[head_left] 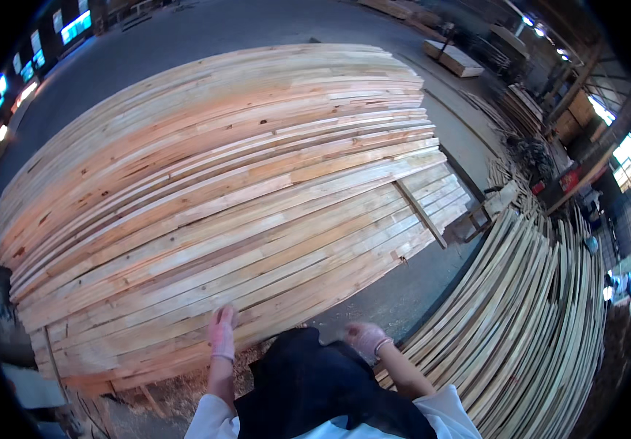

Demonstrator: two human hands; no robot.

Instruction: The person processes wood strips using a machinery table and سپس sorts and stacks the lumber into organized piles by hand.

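Observation:
My left hand [222, 333], in a pale pink work glove, is at the near edge of a wide stack of planks [271, 227]. Its fingers point away from me with nothing seen between them; whether they touch the wood is unclear. My right hand [366, 339], gloved alike, is beside my dark apron [315, 388], over the gap between the planks and a pile of thin wooden strips [505, 322]. Motion blurs its fingers, and nothing can be made out in them. The planks lie side by side in stepped layers, pale to reddish, with some knots.
A narrow wooden batten [419, 214] lies across the planks at the right. Sawdust and shavings [183, 388] cover the ground by the near edge. Farther off are a bundle of boards [453, 58], a leaning timber post [586, 179] and the grey floor [162, 40].

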